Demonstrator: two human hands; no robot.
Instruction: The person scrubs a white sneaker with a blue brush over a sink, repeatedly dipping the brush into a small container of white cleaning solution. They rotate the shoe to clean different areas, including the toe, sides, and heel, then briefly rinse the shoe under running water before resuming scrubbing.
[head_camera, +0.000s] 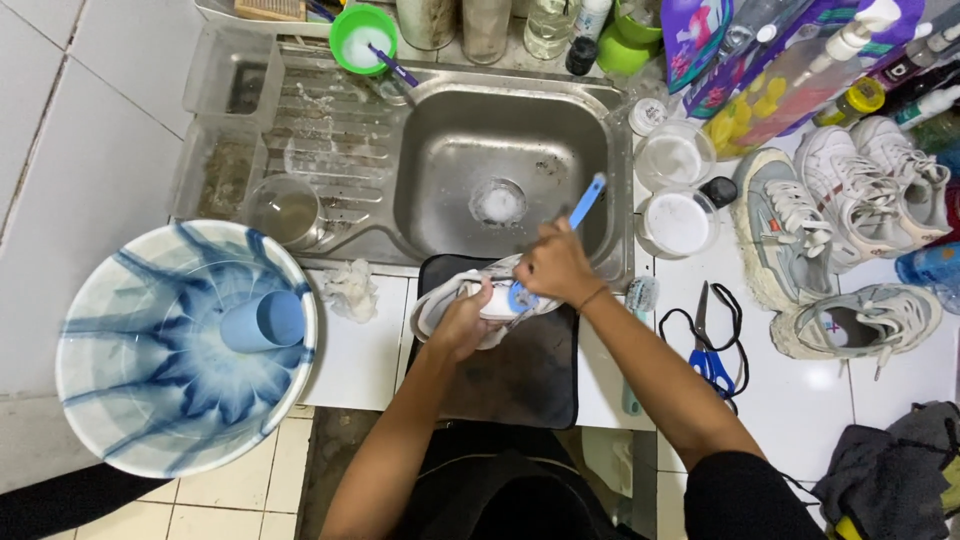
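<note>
Over the black mat (530, 375) at the sink's (500, 140) front edge, left hand (462, 322) clamped round a white sneaker (470, 295), holding it just above the mat. Right hand (555, 265) clenched on a blue brush (575, 225), head pressed to the shoe, handle angled up over the basin. Off right on the counter: scissors (705, 350), more sneakers (850, 200).

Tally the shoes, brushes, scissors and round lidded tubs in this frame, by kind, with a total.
Shoes: 5, one held by the left hand over the black mat, four on the counter at right.
Brushes: 2, a blue one in the right hand, one in the green bowl.
Scissors: 1.
Tubs: 2.
Total: 10
</note>
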